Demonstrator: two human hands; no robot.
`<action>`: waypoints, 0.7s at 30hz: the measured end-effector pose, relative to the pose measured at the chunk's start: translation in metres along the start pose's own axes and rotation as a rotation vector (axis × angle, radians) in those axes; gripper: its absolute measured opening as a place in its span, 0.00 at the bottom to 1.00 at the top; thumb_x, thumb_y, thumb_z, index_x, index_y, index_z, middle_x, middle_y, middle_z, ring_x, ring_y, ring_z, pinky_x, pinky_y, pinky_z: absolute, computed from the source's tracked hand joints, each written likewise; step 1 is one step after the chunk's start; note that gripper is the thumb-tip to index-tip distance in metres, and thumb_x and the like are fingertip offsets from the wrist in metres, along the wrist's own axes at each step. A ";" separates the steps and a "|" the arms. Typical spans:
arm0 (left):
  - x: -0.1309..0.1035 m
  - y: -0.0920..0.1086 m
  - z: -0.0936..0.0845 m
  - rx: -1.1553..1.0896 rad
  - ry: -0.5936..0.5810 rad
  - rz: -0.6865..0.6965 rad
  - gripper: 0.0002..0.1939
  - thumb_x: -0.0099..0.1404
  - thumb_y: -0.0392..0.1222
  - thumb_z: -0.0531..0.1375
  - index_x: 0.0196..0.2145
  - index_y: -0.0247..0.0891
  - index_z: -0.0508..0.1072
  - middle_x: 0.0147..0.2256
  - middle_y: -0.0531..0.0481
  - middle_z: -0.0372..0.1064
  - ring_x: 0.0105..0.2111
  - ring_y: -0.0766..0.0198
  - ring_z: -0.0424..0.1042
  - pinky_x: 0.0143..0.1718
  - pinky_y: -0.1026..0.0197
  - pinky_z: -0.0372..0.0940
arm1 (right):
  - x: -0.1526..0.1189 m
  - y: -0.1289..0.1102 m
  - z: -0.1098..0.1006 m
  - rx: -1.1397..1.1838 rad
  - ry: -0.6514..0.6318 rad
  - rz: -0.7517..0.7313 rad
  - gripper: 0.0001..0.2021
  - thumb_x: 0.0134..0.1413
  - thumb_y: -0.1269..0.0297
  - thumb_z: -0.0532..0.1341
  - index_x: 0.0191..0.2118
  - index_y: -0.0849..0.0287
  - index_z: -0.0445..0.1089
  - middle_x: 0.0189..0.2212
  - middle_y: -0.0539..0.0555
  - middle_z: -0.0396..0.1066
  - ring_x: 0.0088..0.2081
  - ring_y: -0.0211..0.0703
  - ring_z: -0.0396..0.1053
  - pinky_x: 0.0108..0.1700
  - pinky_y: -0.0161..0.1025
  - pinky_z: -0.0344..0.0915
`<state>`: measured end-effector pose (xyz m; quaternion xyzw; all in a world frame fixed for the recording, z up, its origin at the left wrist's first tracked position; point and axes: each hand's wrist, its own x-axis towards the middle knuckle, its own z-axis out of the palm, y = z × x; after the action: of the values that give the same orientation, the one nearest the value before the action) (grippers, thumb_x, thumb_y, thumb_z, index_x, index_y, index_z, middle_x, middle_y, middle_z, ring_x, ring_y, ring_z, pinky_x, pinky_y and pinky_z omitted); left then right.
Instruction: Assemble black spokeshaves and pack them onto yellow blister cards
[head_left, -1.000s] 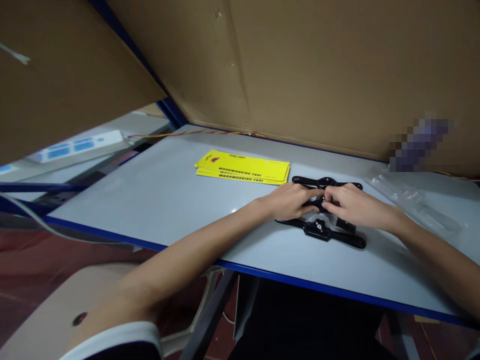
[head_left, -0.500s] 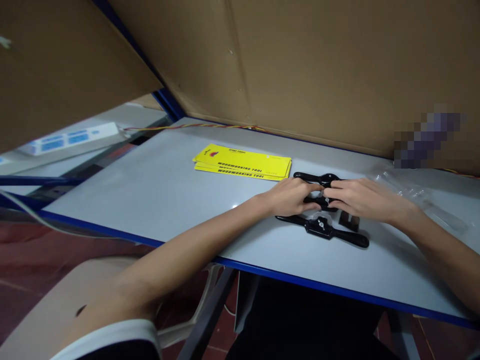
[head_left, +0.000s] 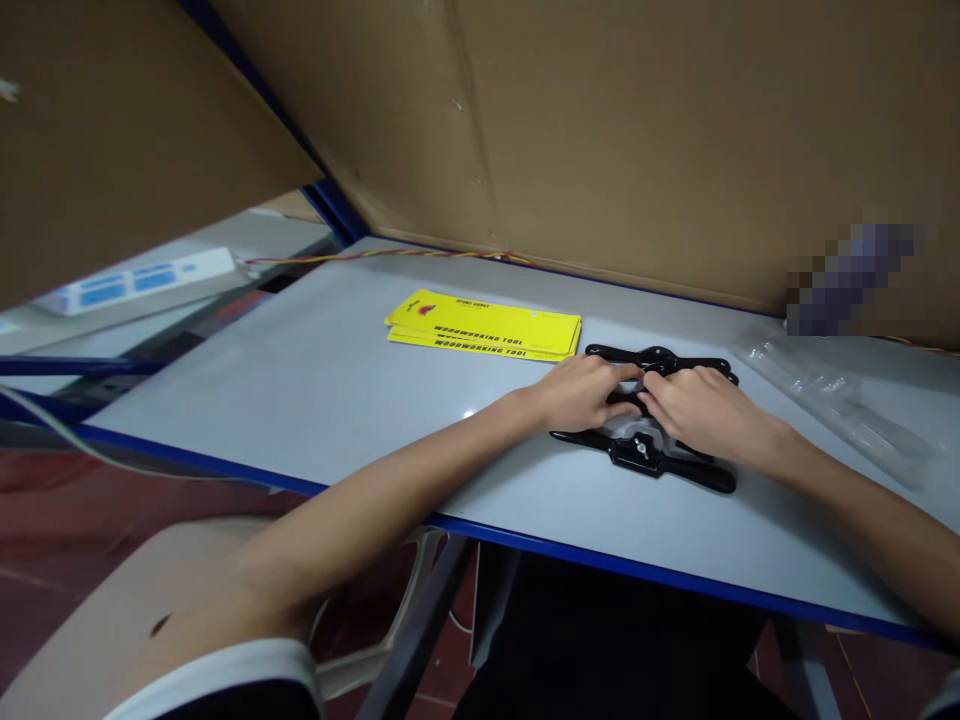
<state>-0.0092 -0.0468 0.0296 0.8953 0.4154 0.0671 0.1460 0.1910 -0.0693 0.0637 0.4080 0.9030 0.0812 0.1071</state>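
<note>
Several black spokeshaves lie in rows on the table. The middle spokeshave [head_left: 624,399] is mostly hidden between my hands. My left hand [head_left: 581,392] grips it from the left with thumb and fingers closed. From the right, my right hand [head_left: 699,408] bends over its centre, fingertips pinched together close to the left fingertips; any small part between them is hidden. Nearer me lies another spokeshave [head_left: 639,453] with a silvery wing screw on its body. Beyond my hands is a far spokeshave [head_left: 656,356]. A bit of clear plastic shows between the middle and near tools.
Stacked yellow cards [head_left: 484,325] printed "WOODWORKING TOOL" lie left of the tools. Clear plastic packaging [head_left: 847,405] is at the right. A cardboard wall [head_left: 600,150] stands behind the table, with a twisted wire along its foot. A power strip [head_left: 150,280] is at far left.
My right hand has drawn inward and turned over the middle spokeshave, covering most of a dark flat piece and uncovering far handles and plastic packaging. My left hand has hardly moved.
</note>
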 end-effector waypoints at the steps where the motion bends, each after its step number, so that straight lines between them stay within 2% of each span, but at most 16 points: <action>1: 0.000 0.000 0.000 0.010 0.005 0.002 0.27 0.71 0.53 0.56 0.62 0.36 0.72 0.43 0.37 0.79 0.40 0.47 0.78 0.38 0.52 0.65 | 0.000 -0.003 0.000 0.023 -0.004 0.021 0.18 0.74 0.67 0.48 0.47 0.69 0.74 0.30 0.63 0.78 0.29 0.49 0.74 0.30 0.42 0.49; 4: 0.000 0.000 0.002 0.035 0.008 0.019 0.27 0.71 0.51 0.56 0.62 0.37 0.71 0.40 0.39 0.80 0.37 0.49 0.77 0.35 0.54 0.63 | 0.003 -0.007 0.004 0.131 0.028 0.087 0.18 0.72 0.68 0.48 0.44 0.67 0.75 0.31 0.63 0.78 0.30 0.48 0.74 0.32 0.42 0.52; 8: 0.000 -0.001 0.005 0.041 -0.029 0.038 0.29 0.72 0.50 0.54 0.66 0.33 0.67 0.32 0.41 0.77 0.33 0.51 0.76 0.33 0.54 0.61 | 0.005 -0.002 0.010 0.279 0.059 0.166 0.16 0.70 0.68 0.50 0.37 0.62 0.74 0.28 0.58 0.77 0.28 0.44 0.71 0.31 0.40 0.52; 14: 0.001 0.000 0.004 0.022 -0.007 0.002 0.24 0.72 0.54 0.56 0.57 0.37 0.75 0.28 0.45 0.75 0.31 0.54 0.73 0.33 0.56 0.59 | -0.001 0.016 0.004 0.366 0.022 0.097 0.12 0.70 0.60 0.54 0.35 0.57 0.68 0.25 0.51 0.71 0.26 0.41 0.65 0.29 0.39 0.50; 16: 0.002 0.000 0.003 0.031 0.023 -0.010 0.22 0.71 0.54 0.58 0.54 0.37 0.77 0.30 0.44 0.75 0.33 0.53 0.72 0.35 0.55 0.60 | -0.004 0.022 0.002 0.369 0.006 0.055 0.09 0.69 0.59 0.55 0.38 0.56 0.66 0.26 0.50 0.70 0.26 0.41 0.63 0.29 0.38 0.49; 21: 0.002 -0.004 0.005 0.022 0.099 0.107 0.20 0.68 0.56 0.62 0.46 0.35 0.76 0.45 0.39 0.72 0.46 0.49 0.68 0.46 0.53 0.62 | -0.005 0.027 0.003 0.321 0.002 -0.107 0.10 0.72 0.62 0.50 0.41 0.57 0.65 0.31 0.52 0.72 0.29 0.41 0.65 0.31 0.38 0.52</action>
<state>-0.0093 -0.0436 0.0238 0.9133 0.3746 0.1143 0.1117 0.2138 -0.0552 0.0677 0.3713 0.9249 -0.0698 0.0438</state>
